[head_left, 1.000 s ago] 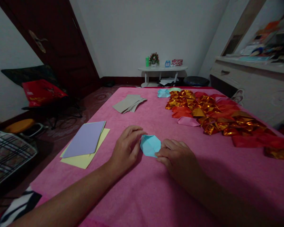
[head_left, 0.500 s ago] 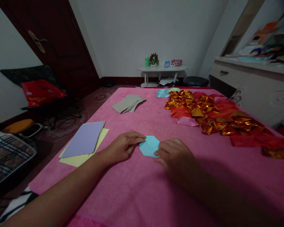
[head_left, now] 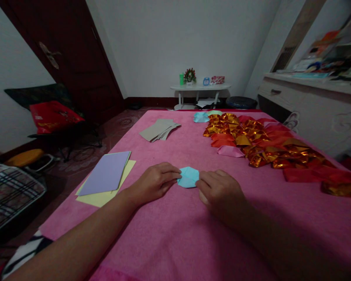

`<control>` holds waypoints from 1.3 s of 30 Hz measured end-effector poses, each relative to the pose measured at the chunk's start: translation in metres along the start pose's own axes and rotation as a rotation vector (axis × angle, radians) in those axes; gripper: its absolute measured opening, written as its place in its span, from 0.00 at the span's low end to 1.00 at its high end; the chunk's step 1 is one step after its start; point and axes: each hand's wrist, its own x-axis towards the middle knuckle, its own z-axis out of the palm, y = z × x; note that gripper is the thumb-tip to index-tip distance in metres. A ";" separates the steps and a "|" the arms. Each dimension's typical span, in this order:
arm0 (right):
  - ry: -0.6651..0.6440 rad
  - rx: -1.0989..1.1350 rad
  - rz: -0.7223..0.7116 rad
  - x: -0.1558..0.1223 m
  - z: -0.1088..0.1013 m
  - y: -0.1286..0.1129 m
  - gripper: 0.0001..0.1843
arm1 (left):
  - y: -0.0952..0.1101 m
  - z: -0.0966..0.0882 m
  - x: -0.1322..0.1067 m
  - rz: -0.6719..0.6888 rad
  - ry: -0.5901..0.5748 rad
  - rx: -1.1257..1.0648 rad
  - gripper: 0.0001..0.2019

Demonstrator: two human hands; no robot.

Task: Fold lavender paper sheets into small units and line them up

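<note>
Between my hands is a light blue folded paper (head_left: 188, 178), roughly eight-sided with crease lines across its face. The fingers of my left hand (head_left: 159, 179) pinch its left edge. My right hand (head_left: 220, 191) grips the right edge, thumb and fingers closed on it. Fingertips cover both side corners of the paper. Beneath it lies a pink cloth (head_left: 175, 234) spread over the table.
Purple and yellow paper sheets (head_left: 105, 173) lie at left, with grey sheets (head_left: 159, 129) fanned out beyond. Many folded gold, red and pink paper pieces (head_left: 260, 144) cover the right side. Two folded pieces, one light blue (head_left: 201, 117), sit at the far edge.
The light blue paper now looks flatter and narrower, and sits slightly further right. My right hand has shifted a little right, still gripping its edge. The view has tilted slightly.
</note>
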 end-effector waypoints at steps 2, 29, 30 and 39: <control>-0.013 0.092 -0.068 -0.004 0.002 0.016 0.09 | 0.006 0.001 0.000 -0.004 0.000 0.030 0.12; -0.066 0.641 0.387 -0.005 0.012 0.035 0.08 | 0.016 0.021 0.018 -0.300 0.063 -0.142 0.08; -0.069 0.631 0.414 -0.004 0.013 0.035 0.09 | 0.014 0.021 0.019 -0.333 0.068 -0.168 0.10; -0.159 0.348 0.614 0.007 0.012 0.023 0.11 | 0.011 0.024 0.030 -0.528 0.060 0.004 0.10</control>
